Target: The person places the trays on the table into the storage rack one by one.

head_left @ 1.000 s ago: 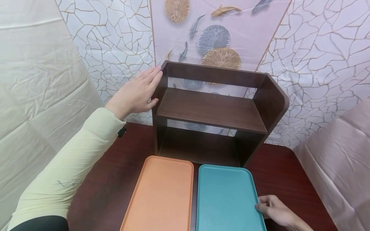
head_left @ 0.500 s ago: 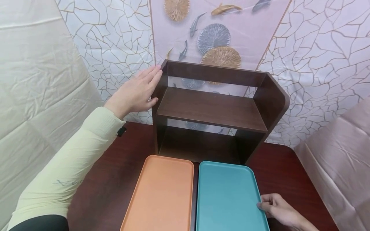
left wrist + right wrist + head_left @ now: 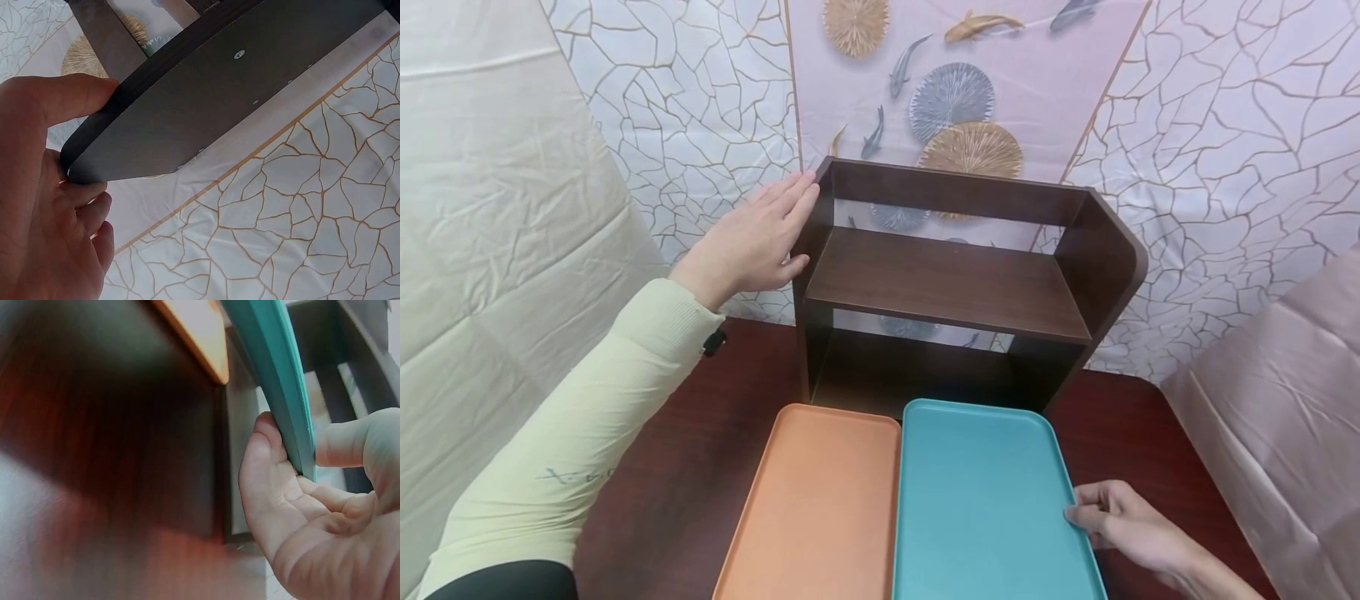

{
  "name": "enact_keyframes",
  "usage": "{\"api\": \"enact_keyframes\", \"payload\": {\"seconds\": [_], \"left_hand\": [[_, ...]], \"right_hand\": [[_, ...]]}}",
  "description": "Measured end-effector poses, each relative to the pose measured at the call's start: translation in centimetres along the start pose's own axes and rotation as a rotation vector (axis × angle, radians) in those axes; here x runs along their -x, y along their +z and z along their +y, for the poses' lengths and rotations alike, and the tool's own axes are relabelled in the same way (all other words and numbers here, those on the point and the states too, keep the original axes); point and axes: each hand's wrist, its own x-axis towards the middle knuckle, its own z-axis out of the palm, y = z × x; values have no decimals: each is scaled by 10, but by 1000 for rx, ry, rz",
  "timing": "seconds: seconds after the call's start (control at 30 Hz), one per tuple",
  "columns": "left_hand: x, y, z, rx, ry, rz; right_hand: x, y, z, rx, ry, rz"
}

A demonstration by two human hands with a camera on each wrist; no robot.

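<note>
My right hand (image 3: pixel 1120 521) pinches the right edge of a teal rectangular tray (image 3: pixel 985 492), thumb on top and fingers underneath. In the right wrist view the tray (image 3: pixel 275 369) is lifted off the table. Its far end overlaps the front of the lower shelf in the head view. An orange tray (image 3: pixel 820 492) lies to its left. A dark brown two-tier shelf (image 3: pixel 955 283) stands behind both trays. My left hand (image 3: pixel 756 237) rests with straight fingers along the shelf's left side panel (image 3: pixel 181 112), the thumb at the panel's front edge.
Everything stands on a dark red wooden table (image 3: pixel 700 467). A patterned cloth (image 3: pixel 715 100) hangs behind the shelf. Pale cloth (image 3: pixel 497 275) covers the left side and pinkish cloth (image 3: pixel 1285 417) the right. No items stand on the two shelf tiers.
The teal tray has moved up and forward toward the shelf, and its left edge has come over to the orange tray's right edge. The left hand stays in place.
</note>
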Motion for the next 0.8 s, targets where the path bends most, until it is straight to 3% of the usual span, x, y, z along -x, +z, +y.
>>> {"api": "enact_keyframes", "payload": {"seconds": [0.37,0.8], "left_hand": [[-1,-1,1,-7,5,0],[0,-1,2,-22,3,-5]], "right_hand": [[8,3,-50,-2,-51,-35],[11,8,-105,39,-97,32]]}}
